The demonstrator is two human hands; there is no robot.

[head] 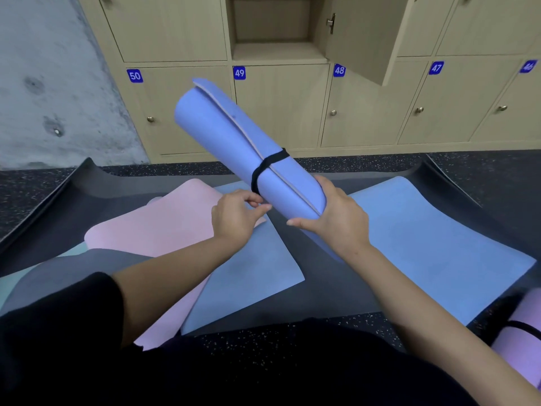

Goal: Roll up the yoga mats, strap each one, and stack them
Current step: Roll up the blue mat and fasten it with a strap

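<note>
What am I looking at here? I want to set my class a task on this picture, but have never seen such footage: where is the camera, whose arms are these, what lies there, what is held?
There is no machine here. These are a person's two bare arms, filmed by one wide-angle camera worn on their head, looking forward and down. The right hand grips the near end of a rolled blue mat, lifted and tilted up towards the lockers. A black strap circles the roll, and the left hand pinches its lower part with its fingers. Below, unrolled mats overlap on the floor: a pink mat on the left and a flat blue mat on the right, over a dark mat. At the lower right edge lies a rolled purple mat, also strapped.
</note>
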